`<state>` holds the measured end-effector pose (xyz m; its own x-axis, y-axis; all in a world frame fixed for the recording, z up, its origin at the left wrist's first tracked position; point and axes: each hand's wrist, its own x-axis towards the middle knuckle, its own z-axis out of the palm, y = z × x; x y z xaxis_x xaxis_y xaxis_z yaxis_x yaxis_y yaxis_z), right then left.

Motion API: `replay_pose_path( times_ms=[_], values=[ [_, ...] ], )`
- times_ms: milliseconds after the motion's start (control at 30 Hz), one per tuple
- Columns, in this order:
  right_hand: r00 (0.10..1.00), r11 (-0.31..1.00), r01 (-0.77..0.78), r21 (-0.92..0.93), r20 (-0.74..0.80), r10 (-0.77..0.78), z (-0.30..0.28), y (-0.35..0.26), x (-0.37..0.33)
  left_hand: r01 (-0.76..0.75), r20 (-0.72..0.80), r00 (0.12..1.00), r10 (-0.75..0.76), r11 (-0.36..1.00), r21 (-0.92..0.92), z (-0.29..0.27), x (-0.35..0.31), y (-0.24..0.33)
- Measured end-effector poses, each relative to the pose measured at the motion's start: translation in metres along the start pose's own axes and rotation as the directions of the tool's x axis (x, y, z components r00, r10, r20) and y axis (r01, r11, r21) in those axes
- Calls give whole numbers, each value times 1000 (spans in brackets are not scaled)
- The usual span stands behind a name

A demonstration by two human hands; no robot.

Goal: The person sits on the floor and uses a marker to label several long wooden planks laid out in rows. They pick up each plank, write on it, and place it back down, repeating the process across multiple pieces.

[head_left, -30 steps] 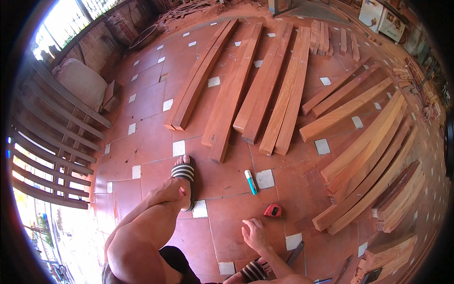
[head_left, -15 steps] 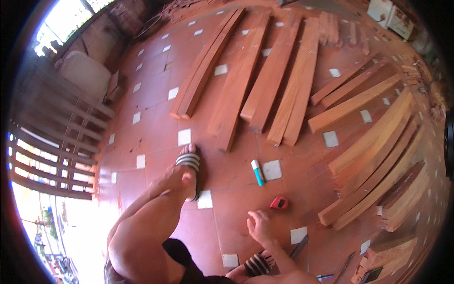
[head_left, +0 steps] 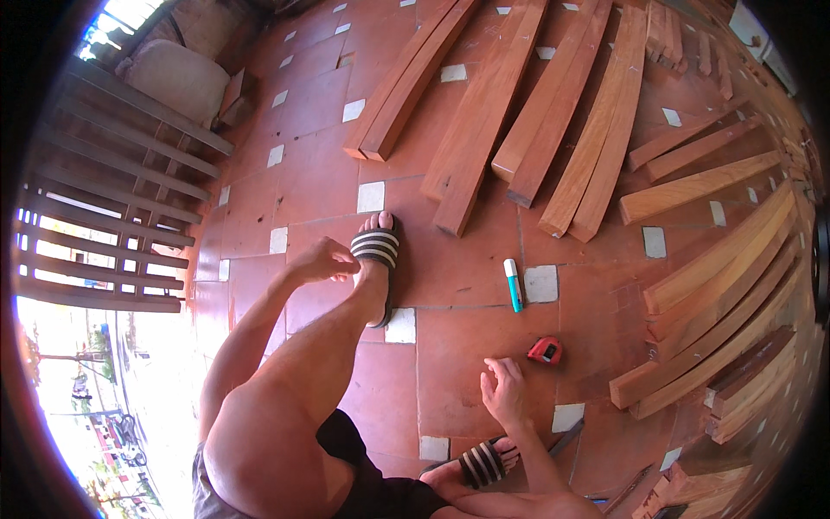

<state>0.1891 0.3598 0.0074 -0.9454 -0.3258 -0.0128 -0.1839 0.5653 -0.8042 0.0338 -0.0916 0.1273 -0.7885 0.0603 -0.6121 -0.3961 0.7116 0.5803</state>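
Tape measure (head_left: pixel 545 350): small, squat, red case with a dark patch on its face; it lies flat on the terracotta tile floor (head_left: pixel 458 381), toward the floor's right part, just beside a small white inset tile's corner and apart from the hand below it.
Railing (head_left: pixel 104 233): dark wooden slats along the floor's left edge, with bright daylight behind.
Left hand (head_left: pixel 324 259): hangs at the end of the left arm over the raised left knee, fingers loosely curled and holding nothing, just beside the sandalled foot.
Left foot (head_left: pixel 378 251): in a black sandal with white stripes, planted flat, toes pointing toward the floor's far edge, close to the end of a plank.
Right hand (head_left: pixel 504 391): low over the floor, fingers partly spread and slightly bent, empty; its fingertips are near the tape measure but not touching it.
Right foot (head_left: pixel 480 463): in a matching striped sandal, at the floor's near edge, under the right forearm.
Marker (head_left: pixel 513 285): white barrel with a teal cap, lying on the tiles beyond the tape measure, next to a white tile.
Planks (head_left: pixel 553 104): long reddish boards laid side by side across the far half of the floor.
Stacked boards (head_left: pixel 726 320): paler timber piled along the floor's right edge.
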Motion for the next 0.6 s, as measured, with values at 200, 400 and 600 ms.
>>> replay_pose_path(
  times_ms=[200, 400, 600],
  values=[
    [1000, 1000, 4, 0, -2, -4, 3, -2, -1, 111, 119, 986, -117, 992, 56, 13, 14, -11],
    [999, 999, -30, 13, -8, 31, -1, -8, 0, 232, 135, 965, -224, 971, -47, 18, 26, -22],
    [998, 993, -52, 108, -16, 54, -2, -12, -1, 293, 74, 954, -292, 956, -2, 21, 27, -57]
  ],
)
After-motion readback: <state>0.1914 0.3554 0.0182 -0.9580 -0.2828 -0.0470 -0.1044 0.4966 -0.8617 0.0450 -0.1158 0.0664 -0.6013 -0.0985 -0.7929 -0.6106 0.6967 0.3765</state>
